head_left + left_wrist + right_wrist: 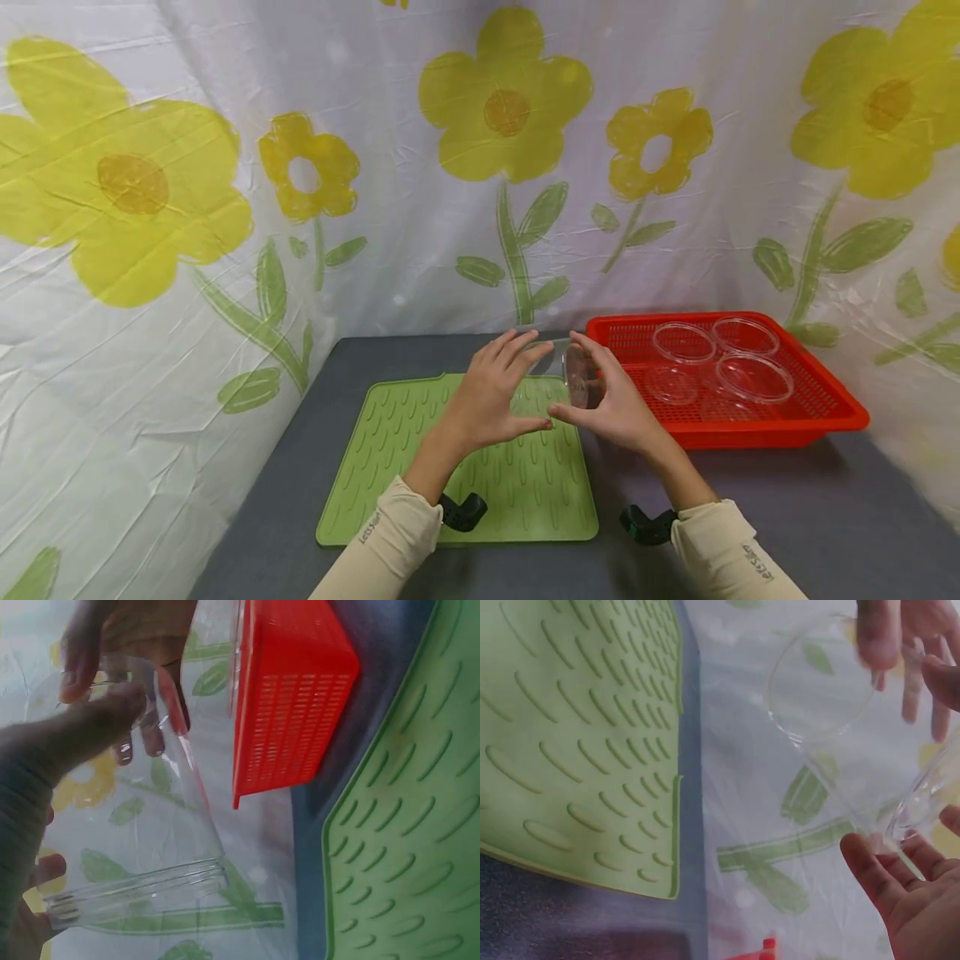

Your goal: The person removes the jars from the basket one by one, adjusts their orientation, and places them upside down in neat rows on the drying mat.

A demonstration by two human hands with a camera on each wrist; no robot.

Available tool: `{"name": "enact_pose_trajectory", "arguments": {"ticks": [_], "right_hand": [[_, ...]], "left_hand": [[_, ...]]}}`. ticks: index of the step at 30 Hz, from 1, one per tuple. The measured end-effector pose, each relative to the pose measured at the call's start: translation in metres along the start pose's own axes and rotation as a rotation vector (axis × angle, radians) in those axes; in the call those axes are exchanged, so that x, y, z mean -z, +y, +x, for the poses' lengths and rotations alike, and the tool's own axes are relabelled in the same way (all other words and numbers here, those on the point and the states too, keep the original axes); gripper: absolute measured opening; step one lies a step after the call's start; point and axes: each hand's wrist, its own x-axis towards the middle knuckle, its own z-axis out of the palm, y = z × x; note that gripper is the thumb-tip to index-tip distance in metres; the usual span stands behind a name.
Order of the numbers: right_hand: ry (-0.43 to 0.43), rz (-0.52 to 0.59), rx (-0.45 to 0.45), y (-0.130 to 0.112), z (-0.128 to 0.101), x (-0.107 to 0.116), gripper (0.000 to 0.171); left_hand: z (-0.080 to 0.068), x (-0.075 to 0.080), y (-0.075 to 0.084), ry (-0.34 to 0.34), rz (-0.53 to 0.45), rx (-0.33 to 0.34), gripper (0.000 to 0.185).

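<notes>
A clear jar (pixel 556 360) lies sideways in the air above the green mat (pixel 397 433), between both hands. My left hand (pixel 487 398) holds its open end, thumb below and fingers above. In the left wrist view a ridged, thread-like rim (pixel 139 894) shows at that end of the jar. My right hand (pixel 621 407) grips the other end, with its fingers (pixel 889 881) curved at the base in the right wrist view. The jar is see-through, so hands and curtain show through its wall.
Right of the mat, a red plastic basket (pixel 750 435) holds several clear round containers (pixel 753 379). Both mat and basket rest on a dark grey table (pixel 270 533). A white curtain (pixel 390 250) with yellow flowers hangs behind and to the sides.
</notes>
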Motion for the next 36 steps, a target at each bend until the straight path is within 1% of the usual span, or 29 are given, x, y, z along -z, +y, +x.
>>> {"name": "enact_pose_trajectory", "arguments": {"ticks": [3,6,9,13,16,20,24,29,32,35,36], "right_hand": [[-0.004,-0.01,0.007,-0.004,0.0,0.0,0.1],[0.001,-0.019,0.01,-0.006,0.0,0.0,0.102],[0.0,-0.027,0.019,-0.007,0.001,0.0,0.104],[-0.002,-0.024,0.029,-0.008,0.004,-0.002,0.106],[-0.003,0.026,0.021,-0.007,0.005,-0.003,0.106],[-0.004,0.122,-0.001,-0.006,0.006,-0.004,0.105],[-0.009,0.2,-0.011,-0.005,0.005,-0.006,0.104],[-0.038,0.261,-0.016,-0.006,0.004,-0.009,0.105],[-0.049,0.301,0.001,-0.006,0.004,-0.011,0.104],[-0.06,0.342,0.023,-0.005,0.005,-0.013,0.104],[-0.06,0.35,0.027,-0.005,0.005,-0.014,0.103]], "left_hand": [[-0.001,-0.002,0.001,-0.002,0.035,0.002,0.103],[-0.002,-0.004,0.001,0.013,0.047,-0.005,0.103],[-0.004,-0.005,-0.001,0.033,0.033,-0.005,0.102],[-0.008,-0.006,-0.003,0.064,-0.016,0.012,0.101],[-0.012,-0.007,-0.004,0.088,-0.051,0.033,0.101],[-0.017,-0.009,-0.005,0.111,-0.097,0.074,0.101],[-0.022,-0.012,-0.005,0.143,-0.197,0.124,0.102],[-0.029,-0.016,-0.003,0.191,-0.373,0.2,0.103],[-0.031,-0.019,-0.002,0.197,-0.49,0.264,0.103],[-0.033,-0.022,0.001,0.216,-0.593,0.31,0.104],[-0.033,-0.022,0.002,0.224,-0.623,0.316,0.103]]}}
